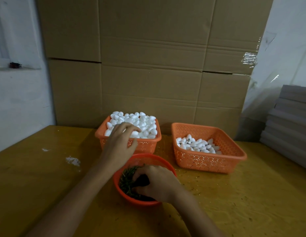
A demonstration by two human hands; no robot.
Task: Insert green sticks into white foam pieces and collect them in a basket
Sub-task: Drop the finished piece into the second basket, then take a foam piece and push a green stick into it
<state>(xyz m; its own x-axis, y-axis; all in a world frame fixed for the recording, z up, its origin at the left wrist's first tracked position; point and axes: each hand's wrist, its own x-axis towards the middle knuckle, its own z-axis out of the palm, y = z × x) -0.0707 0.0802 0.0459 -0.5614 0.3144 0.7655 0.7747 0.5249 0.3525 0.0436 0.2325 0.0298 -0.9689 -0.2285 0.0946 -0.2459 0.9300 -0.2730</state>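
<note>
The green sticks lie in a round red bowl toward the bench's near edge. The right hand is curled down among them; I cannot tell whether it has one pinched. The white foam pieces heap a basket at the far edge, with the left hand arched over them, fingertips touching (any grip is hidden). Best to lift a single stick and a single piece, then meet them end-on. The collecting basket waits toward the right edge.
</note>
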